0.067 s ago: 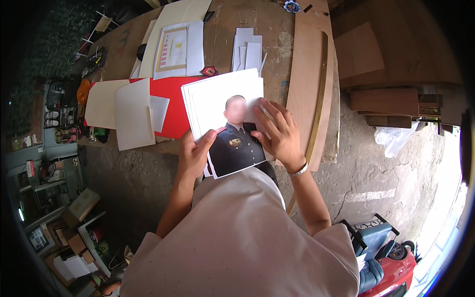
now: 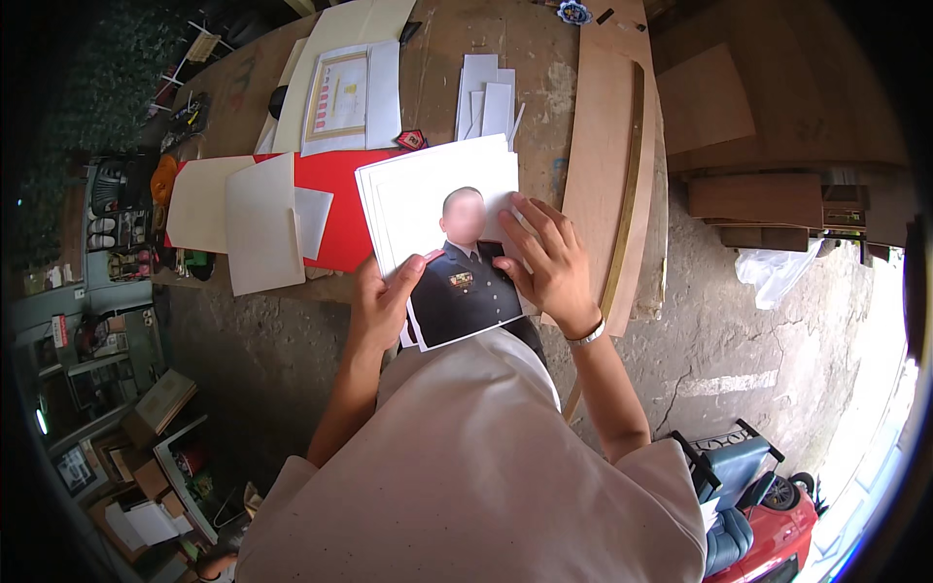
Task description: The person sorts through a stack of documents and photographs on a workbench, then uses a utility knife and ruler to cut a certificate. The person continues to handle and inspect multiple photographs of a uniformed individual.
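Observation:
A large photo print (image 2: 457, 282) of a person in a dark uniform, with a white background, is held tilted in front of my body. Other white sheets (image 2: 374, 194) lie behind it, their edges showing at the left and bottom. My left hand (image 2: 379, 296) grips the lower left side of the stack, thumb on the front and its other fingers hidden behind. My right hand (image 2: 544, 257) rests on the right edge of the print, fingers spread and thumb touching the front beside the uniform's shoulder.
Beyond the print stands a worn wooden table (image 2: 544, 97). On it lie a framed certificate (image 2: 337, 97), white paper strips (image 2: 481, 102), a red board (image 2: 340, 228) under cream sheets (image 2: 262, 219), and long wooden boards (image 2: 598, 185). A clear plastic bag (image 2: 777, 272) lies at the right.

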`<state>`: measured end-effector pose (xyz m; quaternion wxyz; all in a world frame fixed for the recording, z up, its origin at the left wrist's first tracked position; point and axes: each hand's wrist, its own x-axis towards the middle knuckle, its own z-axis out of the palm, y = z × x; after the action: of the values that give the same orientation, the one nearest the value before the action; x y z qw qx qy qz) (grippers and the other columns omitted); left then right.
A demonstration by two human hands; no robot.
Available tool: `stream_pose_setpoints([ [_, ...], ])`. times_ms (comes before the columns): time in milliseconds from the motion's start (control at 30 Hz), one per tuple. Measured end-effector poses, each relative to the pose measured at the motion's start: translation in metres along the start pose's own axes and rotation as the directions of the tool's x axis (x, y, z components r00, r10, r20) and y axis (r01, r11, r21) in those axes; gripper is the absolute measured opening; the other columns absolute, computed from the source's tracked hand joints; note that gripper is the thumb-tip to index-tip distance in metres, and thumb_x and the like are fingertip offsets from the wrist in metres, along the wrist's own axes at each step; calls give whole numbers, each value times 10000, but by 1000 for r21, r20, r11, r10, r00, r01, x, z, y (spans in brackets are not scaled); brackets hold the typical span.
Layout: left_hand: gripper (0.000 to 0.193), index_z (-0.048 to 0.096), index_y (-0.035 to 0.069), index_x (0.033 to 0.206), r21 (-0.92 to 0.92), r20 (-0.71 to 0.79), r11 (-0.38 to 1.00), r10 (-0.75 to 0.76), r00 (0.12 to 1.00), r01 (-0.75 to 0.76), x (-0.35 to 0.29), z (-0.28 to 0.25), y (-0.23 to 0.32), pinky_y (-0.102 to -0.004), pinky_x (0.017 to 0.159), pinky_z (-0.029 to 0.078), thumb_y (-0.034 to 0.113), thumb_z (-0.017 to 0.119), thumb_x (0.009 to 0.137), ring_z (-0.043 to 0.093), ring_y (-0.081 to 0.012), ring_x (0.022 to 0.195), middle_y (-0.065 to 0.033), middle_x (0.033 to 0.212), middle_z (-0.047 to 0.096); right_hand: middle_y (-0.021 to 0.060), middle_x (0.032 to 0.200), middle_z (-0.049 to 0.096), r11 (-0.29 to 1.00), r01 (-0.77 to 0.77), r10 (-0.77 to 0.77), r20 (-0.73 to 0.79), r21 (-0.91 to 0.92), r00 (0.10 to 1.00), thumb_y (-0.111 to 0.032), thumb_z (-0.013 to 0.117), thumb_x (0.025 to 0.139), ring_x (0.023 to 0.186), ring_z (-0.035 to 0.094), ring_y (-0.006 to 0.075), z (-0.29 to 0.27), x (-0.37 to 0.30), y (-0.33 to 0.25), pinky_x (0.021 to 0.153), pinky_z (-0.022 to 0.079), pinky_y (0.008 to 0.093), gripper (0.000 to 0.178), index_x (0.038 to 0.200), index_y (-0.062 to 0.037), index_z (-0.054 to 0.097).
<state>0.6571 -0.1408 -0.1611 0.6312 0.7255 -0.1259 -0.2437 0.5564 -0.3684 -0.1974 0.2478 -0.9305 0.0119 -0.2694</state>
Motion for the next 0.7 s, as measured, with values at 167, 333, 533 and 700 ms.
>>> stream_pose_setpoints([
  [167, 315, 633, -36, 1184, -14, -11, 1000, 1, 1000, -1, 7, -1, -4, -260, 865, 468, 209, 676, 992, 595, -89, 966, -54, 1070, 689, 128, 1455, 514, 998, 32, -32, -13, -46, 999, -383, 716, 874, 1232, 552, 328, 5, 4, 7, 935, 489, 429, 580, 1366, -101, 597],
  [333, 313, 637, -29, 1187, -37, -30, 999, -1, 1000, 0, 7, -2, -6, -251, 842, 462, 211, 679, 991, 585, -81, 945, -36, 1061, 684, 154, 1500, 471, 997, -77, 75, -47, -27, 996, -465, 684, 872, 1268, 519, 377, 2, -2, 6, 1016, 462, 464, 653, 1433, -155, 556],
  [533, 308, 630, -33, 1196, -28, -34, 999, 29, 999, -30, 8, 0, -4, -259, 856, 465, 195, 674, 994, 584, -84, 951, -40, 1073, 680, 185, 1521, 432, 989, -88, 91, 24, -123, 996, -582, 548, 942, 1295, 487, 414, -1, -13, 3, 1068, 430, 485, 622, 1409, -173, 593],
  [700, 324, 614, -42, 1223, -67, -42, 997, 48, 998, -50, 9, 2, -3, -271, 904, 474, 181, 671, 995, 602, -98, 997, -56, 1099, 675, 142, 1514, 449, 995, 15, -9, 59, -102, 998, -541, 604, 914, 1254, 531, 382, 0, -10, 5, 1017, 463, 477, 592, 1421, -237, 576],
])
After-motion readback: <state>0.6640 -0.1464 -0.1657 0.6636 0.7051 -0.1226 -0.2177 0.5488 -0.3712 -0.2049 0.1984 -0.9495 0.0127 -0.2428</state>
